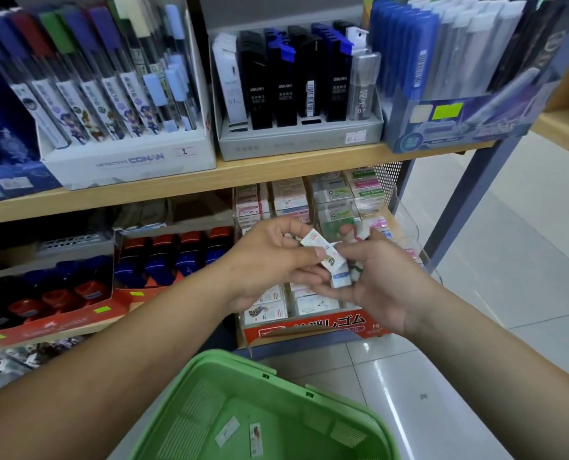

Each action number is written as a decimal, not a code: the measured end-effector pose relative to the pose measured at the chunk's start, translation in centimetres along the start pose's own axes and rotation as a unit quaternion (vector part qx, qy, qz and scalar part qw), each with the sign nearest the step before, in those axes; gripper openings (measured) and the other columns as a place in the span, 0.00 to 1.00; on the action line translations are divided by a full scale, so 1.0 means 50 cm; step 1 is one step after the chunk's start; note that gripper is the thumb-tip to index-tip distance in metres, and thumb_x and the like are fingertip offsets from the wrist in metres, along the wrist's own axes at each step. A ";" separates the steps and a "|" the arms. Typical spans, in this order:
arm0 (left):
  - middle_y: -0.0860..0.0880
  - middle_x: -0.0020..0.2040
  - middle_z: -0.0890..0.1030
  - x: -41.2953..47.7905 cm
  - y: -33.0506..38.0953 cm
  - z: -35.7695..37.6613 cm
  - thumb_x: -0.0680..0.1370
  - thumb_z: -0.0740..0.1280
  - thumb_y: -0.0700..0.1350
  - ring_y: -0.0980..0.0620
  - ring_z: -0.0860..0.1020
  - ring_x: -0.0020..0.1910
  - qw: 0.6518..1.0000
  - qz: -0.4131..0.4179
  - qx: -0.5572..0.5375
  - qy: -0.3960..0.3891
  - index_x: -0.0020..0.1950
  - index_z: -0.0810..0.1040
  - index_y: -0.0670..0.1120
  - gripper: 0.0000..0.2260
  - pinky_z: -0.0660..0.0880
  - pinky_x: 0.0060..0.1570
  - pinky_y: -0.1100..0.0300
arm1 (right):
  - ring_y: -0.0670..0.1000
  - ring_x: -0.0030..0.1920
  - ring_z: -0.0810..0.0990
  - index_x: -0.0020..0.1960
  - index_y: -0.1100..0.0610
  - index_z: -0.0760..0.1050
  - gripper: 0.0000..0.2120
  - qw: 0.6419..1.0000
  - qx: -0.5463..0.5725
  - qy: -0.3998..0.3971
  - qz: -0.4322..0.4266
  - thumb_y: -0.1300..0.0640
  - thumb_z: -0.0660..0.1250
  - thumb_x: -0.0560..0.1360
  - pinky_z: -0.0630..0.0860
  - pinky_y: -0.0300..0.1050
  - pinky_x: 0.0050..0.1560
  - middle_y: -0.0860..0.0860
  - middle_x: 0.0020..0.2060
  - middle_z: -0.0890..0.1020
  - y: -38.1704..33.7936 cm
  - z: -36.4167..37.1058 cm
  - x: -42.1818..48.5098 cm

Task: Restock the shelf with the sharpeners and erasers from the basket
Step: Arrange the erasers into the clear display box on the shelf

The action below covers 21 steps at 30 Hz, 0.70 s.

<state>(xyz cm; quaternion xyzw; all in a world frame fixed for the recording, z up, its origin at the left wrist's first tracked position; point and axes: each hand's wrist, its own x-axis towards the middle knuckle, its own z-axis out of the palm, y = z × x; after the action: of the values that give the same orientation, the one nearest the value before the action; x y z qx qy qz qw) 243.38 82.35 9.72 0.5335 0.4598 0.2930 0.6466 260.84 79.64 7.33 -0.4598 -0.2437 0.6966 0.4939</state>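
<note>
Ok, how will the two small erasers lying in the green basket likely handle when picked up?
The erasers lie flat on the basket floor, so they probably won't roll. Small and blocky, they are likely light and stiff. Lying flat, they may need a fingertip pinch at the edges.

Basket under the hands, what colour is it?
The basket is light green plastic, seen best in the head view.

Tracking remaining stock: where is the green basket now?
Head view, bottom centre: the green basket, below and in front of the red eraser display box, two small packs lying inside.
</note>
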 end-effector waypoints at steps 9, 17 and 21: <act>0.39 0.50 0.87 0.006 0.022 -0.072 0.82 0.70 0.41 0.42 0.87 0.51 0.999 0.008 0.011 0.049 0.64 0.75 0.41 0.12 0.81 0.36 0.60 | 0.58 0.48 0.85 0.62 0.57 0.76 0.15 0.998 0.004 0.049 -0.048 0.72 0.66 0.81 0.84 0.50 0.42 0.62 0.56 0.84 0.015 0.039 0.014; 0.54 0.50 0.81 0.020 0.002 -0.186 0.85 0.64 0.49 0.53 0.78 0.46 0.929 0.025 0.311 0.200 0.65 0.75 0.54 0.09 0.73 0.44 0.57 | 0.64 0.56 0.84 0.58 0.56 0.78 0.17 0.995 -0.055 0.046 -0.075 0.76 0.66 0.79 0.86 0.54 0.48 0.62 0.61 0.78 0.038 0.096 0.031; 0.55 0.48 0.82 0.048 -0.002 -0.194 0.79 0.73 0.47 0.57 0.79 0.49 0.911 0.056 0.356 0.202 0.56 0.79 0.51 0.07 0.74 0.48 0.68 | 0.61 0.54 0.86 0.56 0.55 0.79 0.16 0.988 -0.094 0.073 -0.101 0.74 0.67 0.79 0.86 0.51 0.45 0.60 0.60 0.80 0.047 0.109 0.038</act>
<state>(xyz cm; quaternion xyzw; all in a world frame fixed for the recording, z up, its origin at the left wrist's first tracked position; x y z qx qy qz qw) 235.55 88.46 8.86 0.6827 0.6235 0.2475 0.2896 254.80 81.08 7.21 -0.5270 -0.3159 0.5819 0.5327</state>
